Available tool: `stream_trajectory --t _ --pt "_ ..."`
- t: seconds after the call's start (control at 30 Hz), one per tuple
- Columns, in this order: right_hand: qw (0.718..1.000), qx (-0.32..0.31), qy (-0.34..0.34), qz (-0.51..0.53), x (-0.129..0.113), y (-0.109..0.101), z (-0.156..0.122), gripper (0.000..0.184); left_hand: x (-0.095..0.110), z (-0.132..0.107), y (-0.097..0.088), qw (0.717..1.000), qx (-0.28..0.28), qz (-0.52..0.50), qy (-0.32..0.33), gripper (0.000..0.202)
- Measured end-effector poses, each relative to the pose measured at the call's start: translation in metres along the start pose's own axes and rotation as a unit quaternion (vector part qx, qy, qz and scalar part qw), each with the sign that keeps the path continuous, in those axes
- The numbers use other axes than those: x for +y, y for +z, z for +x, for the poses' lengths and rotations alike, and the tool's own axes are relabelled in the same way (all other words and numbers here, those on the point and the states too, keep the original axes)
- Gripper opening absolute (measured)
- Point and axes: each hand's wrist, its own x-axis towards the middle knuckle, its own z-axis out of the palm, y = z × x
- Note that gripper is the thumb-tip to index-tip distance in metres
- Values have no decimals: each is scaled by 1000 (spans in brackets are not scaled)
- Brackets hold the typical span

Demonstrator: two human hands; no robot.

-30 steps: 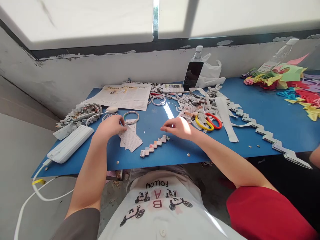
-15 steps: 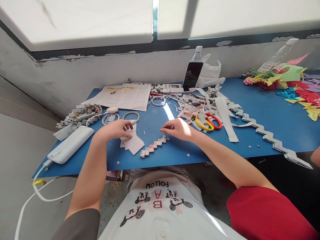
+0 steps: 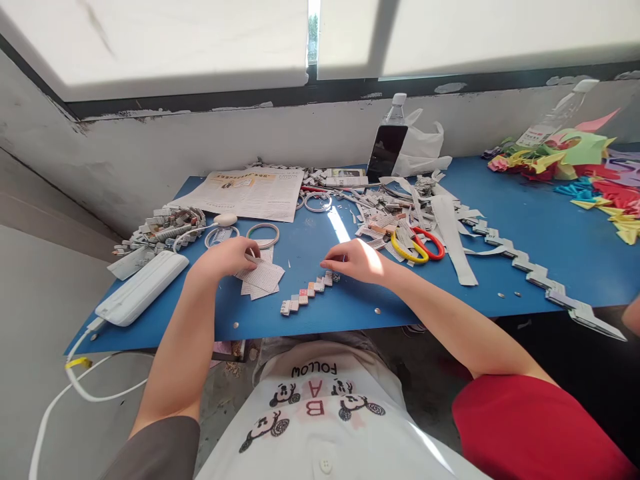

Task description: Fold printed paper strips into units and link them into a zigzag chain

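My left hand [image 3: 234,257] is closed, thumb and fingers pinching a cut piece of newspaper [image 3: 267,272] above several more pieces lying on the blue table. A short zigzag chain of folded newspaper [image 3: 303,297] lies on the table between my hands. Beside the chain's far end is my right hand [image 3: 353,259], its fingers curled towards the thumb. Whatever those fingertips hold, if anything, is too small to make out.
Yellow-and-red scissors [image 3: 413,248] lie by a heap of paper scraps [image 3: 383,217]. A white power bank [image 3: 143,290] with cables sits left, near a rolled paper chain [image 3: 163,230]. A phone [image 3: 387,153] leans on a bottle. A long paper chain [image 3: 535,272] stretches right.
My left hand has drawn the top newspaper piece back slightly and turned it. My right hand and the short chain have hardly moved.
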Motion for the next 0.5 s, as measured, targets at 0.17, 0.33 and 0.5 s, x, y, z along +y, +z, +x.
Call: stream_trajectory --t 0.17,0.33,0.5 --pt "1000 -5 4 -5 0 0 0 29 -2 0 -1 1000 -2 29 6 25" --pt "1000 -6 -3 -1 0 1 0 28 -4 2 0 998 31 46 7 15" --pt "1000 -7 0 -11 -1 0 0 26 -4 2 0 999 25 23 9 12"
